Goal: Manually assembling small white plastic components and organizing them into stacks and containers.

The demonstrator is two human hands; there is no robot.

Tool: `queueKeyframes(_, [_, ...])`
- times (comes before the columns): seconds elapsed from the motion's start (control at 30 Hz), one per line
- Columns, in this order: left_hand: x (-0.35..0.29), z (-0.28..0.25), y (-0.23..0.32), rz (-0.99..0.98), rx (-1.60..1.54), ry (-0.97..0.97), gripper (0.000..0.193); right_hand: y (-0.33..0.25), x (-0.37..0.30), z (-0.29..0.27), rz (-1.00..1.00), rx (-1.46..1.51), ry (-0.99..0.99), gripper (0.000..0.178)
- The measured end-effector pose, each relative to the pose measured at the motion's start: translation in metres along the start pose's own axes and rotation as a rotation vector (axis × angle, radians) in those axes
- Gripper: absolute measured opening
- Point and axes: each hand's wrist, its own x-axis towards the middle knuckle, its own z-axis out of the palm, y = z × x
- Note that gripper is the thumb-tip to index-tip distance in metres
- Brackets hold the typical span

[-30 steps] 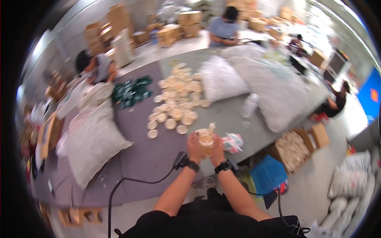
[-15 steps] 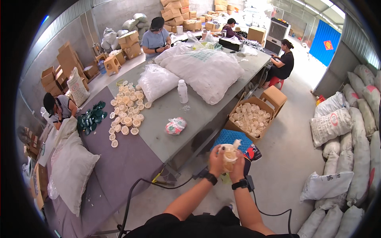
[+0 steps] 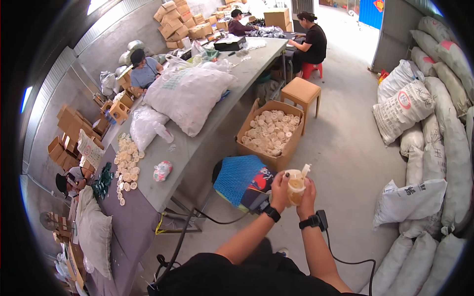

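In the clasp of both hands (image 3: 280,192), a cream-rimmed, amber-tinged, cup-shaped piece (image 3: 296,185).

Grey concrete wall (image 3: 118,39) on the left, corrugated metal sheeting (image 3: 52,89) beside it, bent by the fisheye. Bare pale concrete floor (image 3: 345,153). Long grey-topped worktable (image 3: 185,148) runs diagonally, purple-grey cover (image 3: 128,234) over its near end. Square tan stool (image 3: 300,90) stands on the floor right of the table; red plastic stool (image 3: 312,70) farther back, occupied. Cardboard cartons (image 3: 173,22) stack along the far wall. Blue panel (image 3: 370,14) top right. Strong daylight whitens the floor near it; right-hand wall (image 3: 392,39) is grey, in shade.
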Motion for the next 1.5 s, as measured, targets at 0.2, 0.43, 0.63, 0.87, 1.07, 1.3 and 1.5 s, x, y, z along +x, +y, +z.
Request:
queueKeyframes(0.2, [0.112,0.055,-0.031,0.009,-0.097,0.012,0.03,-0.026,0.128,0.005,0.016,0.026,-0.104,0.035])
queueKeyframes(0.43, [0.251,0.152,-0.111,-0.058,-0.144,0.121,0.034,-0.054,0.312,-0.036,0.02,-0.177,-0.06,0.035])
queueKeyframes(0.63, [0.396,0.219,-0.077,-0.034,-0.13,0.171,0.031,-0.113,0.459,0.025,0.041,-0.229,-0.142,0.035])
queueKeyframes(0.87, [0.618,0.168,-0.031,0.174,-0.068,0.361,0.031,-0.057,0.656,0.181,0.218,-0.042,-0.358,0.037])
queueKeyframes(1.07, [0.82,0.087,-0.008,0.133,-0.059,0.574,0.031,0.029,0.818,0.325,0.41,0.021,-0.506,0.034])
queueKeyframes(1.3, [1.013,-0.048,-0.012,0.106,-0.267,0.558,0.048,0.155,0.975,0.473,0.366,-0.167,-0.721,0.037])
queueKeyframes(1.5, [1.038,-0.097,-0.022,0.19,-0.204,0.839,0.06,0.197,1.007,0.494,0.289,-0.209,-0.868,0.067])
